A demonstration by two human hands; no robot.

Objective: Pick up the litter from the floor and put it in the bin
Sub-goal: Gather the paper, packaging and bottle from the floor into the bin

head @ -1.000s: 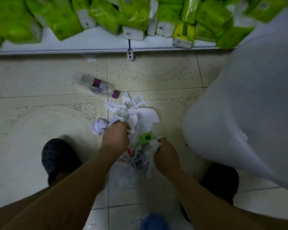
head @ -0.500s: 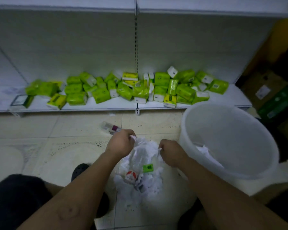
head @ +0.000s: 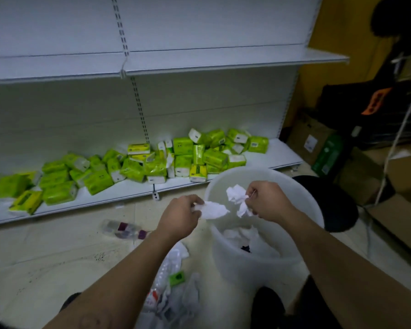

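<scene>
Pinched shut on crumpled tissue, the right hand (head: 268,201) hangs over the open bin (head: 259,262) – the left hand (head: 179,216), clamped on another wad (head: 212,210), sits just outside the rim.

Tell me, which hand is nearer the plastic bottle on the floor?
Left. The left hand holds tissue just right of and above the bottle; the right hand is farther right, over the bin.

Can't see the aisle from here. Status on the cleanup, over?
Left hand and right hand each pinch a tissue over the bin. Litter pile and bottle on floor. Path clear.
</scene>
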